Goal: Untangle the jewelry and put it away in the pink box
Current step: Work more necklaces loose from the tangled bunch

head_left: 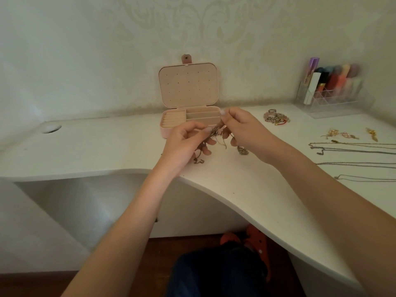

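Untangling step, mid-way by my judgement. I hold the knot of chains (216,136) lifted above the near-middle of the white desk (96,146), just in front of the pink box (188,103). My left hand (184,142) pinches the clump between thumb and forefinger, other fingers curled under it with loose ends dangling to the desk top. My right hand (240,127) pinches a strand higher up, thumb and forefinger together near the box's front rim, the remaining fingers curled around more chain; a small pendant (242,150) hangs below it.

Next move, as I judge it: draw one strand free with the right while the left keeps the knot steady. Fine links, so a slow pull; a sharp tug would likely tighten the tangle.

Containers:
- Pink box: open, lid propped upright against the wall, its inner panel dotted with earring holes, none filled that I can see. Base has ring rolls at left and long compartments at right. Those parts in view look bare; my hands hide the front edge, so cannot tell there.
- Clear organiser (334,97), far right: holds upright tubes and sticks, blurred.

Loose on the desk at right: a heap of bracelets (276,118), gold earrings (340,135), and separate chains laid out straight (353,151), not boxed yet.
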`<move>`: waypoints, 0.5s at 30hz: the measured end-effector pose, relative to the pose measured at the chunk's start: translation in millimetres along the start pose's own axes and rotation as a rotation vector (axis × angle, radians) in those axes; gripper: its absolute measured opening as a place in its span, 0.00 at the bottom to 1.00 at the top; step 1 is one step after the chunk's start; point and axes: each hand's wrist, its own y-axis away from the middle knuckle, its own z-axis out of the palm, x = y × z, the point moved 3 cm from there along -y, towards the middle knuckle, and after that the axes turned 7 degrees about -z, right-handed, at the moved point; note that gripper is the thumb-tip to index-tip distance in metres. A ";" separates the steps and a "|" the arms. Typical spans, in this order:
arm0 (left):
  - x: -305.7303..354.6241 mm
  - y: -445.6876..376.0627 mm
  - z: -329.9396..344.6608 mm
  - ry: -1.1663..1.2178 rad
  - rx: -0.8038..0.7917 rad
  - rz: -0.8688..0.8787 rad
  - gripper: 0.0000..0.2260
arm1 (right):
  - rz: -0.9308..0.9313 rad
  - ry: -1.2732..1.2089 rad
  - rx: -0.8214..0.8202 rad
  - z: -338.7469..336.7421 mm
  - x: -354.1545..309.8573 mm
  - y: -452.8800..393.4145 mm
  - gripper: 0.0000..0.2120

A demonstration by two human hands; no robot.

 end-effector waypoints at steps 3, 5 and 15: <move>-4.0 -3.0 -3.4 -0.030 0.051 0.004 0.03 | 0.060 -0.193 -0.002 0.2 0.8 1.3 0.13; -6.8 -5.3 -5.5 -0.040 0.064 -0.010 0.03 | 0.081 -0.254 -0.011 0.2 0.2 1.4 0.14; -4.2 -6.0 -3.2 0.002 -0.037 0.065 0.03 | 0.022 -0.202 -0.051 2.6 -5.5 3.6 0.15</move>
